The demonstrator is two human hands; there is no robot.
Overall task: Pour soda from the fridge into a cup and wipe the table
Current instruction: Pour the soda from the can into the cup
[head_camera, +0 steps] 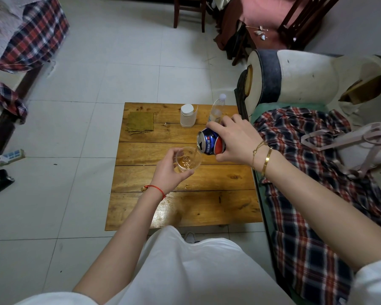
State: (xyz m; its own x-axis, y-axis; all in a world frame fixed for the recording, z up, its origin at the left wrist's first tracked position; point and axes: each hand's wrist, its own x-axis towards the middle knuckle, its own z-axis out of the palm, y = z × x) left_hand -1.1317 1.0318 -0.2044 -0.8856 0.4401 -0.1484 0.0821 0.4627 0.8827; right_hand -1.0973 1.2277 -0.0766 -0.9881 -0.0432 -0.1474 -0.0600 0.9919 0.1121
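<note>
My right hand (237, 140) grips a blue and red soda can (210, 143) tilted on its side, mouth to the left. A thin stream runs from the can into a clear plastic cup (188, 160). My left hand (168, 172) holds that cup just above the low wooden table (185, 205). A little amber soda lies in the cup's bottom. A green-brown cloth (140, 123) lies flat at the table's far left corner.
A stack of white cups (187, 115) and a clear water bottle (217, 108) stand at the table's far edge. A sofa with a plaid cover (306, 194) borders the table's right side. A power strip (11, 155) lies on the tiled floor to the left.
</note>
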